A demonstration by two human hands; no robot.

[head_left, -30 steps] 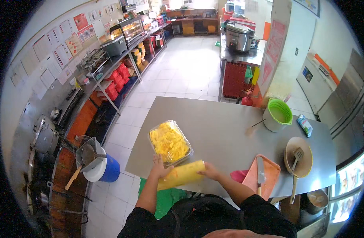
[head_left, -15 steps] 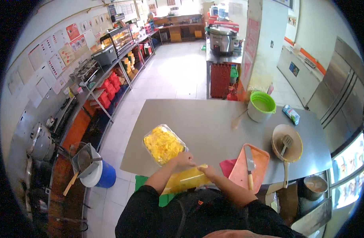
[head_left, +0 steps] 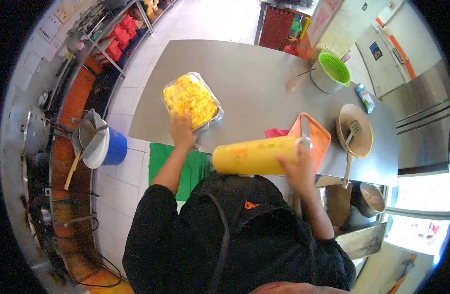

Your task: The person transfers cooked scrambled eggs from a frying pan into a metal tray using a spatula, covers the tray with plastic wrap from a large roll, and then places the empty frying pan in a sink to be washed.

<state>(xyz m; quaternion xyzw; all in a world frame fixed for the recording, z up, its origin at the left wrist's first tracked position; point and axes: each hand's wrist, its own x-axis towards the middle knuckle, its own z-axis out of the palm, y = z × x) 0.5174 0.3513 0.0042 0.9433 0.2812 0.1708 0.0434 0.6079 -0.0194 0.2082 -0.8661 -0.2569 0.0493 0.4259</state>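
Observation:
A clear-wrapped tray point(head_left: 216, 117) full of chunky yellow food point(head_left: 191, 98), which looks like scrambled egg, rests on the left part of the steel table. My left hand point(head_left: 182, 131) is at the tray's near edge, its fingers slightly blurred and reaching over the yellow food, seemingly spread. In front of my body, a thick yellow roll of plastic wrap point(head_left: 254, 156) lies crosswise at the table's near edge. My right hand point(head_left: 299, 169) grips its right end, the thumb against its near side. Whether film still links the roll and tray cannot be made out.
Right of the roll are an orange tray point(head_left: 319, 139) with a knife and a pink cloth point(head_left: 275, 133). Farther right stand a pan point(head_left: 363, 128) with a spatula, a pot with a green colander point(head_left: 332, 71), and a carton point(head_left: 364, 98). A blue bucket point(head_left: 116, 147) stands left.
My left hand has left the roll and moved to the tray's near edge. The roll has swung level and shifted right in my right hand. The view has tilted downward.

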